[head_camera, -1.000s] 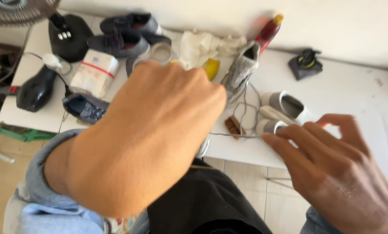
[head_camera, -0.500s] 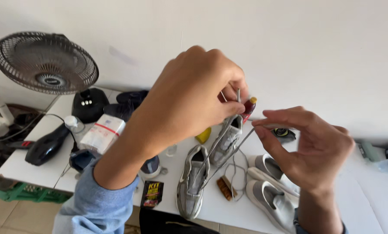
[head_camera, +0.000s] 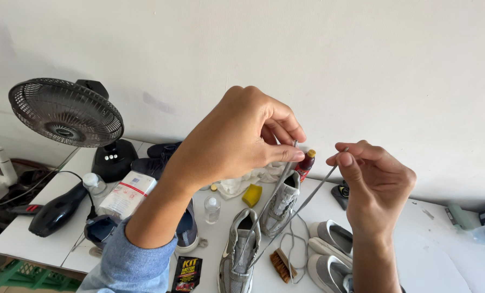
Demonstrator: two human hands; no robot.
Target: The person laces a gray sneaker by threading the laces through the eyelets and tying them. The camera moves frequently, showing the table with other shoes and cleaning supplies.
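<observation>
Both hands are raised above the white bench [head_camera: 47,244], each pinching one end of a grey shoelace [head_camera: 302,203]. The left hand [head_camera: 242,141] is closed, thumb and forefinger grasping the lace end at its 3 o'clock side. The right hand [head_camera: 375,184] grasps the other end between thumb and forefinger at its 10 o'clock edge. From both pinches the two strands run down toward 7 o'clock, converging on the grey sneaker [head_camera: 238,252] that lies on the bench below the left hand, at about 6 o'clock from it. The lace stays threaded in that shoe's eyelets.

A second grey sneaker [head_camera: 281,203] stands just behind the first, and a pair of grey slip-on shoes [head_camera: 329,255] lies at 6 o'clock below the right hand. A small brush [head_camera: 280,265] rests between the sneaker and that pair. At 9 o'clock from the left hand stands a black fan [head_camera: 69,114], with a black hair dryer [head_camera: 55,210] below it.
</observation>
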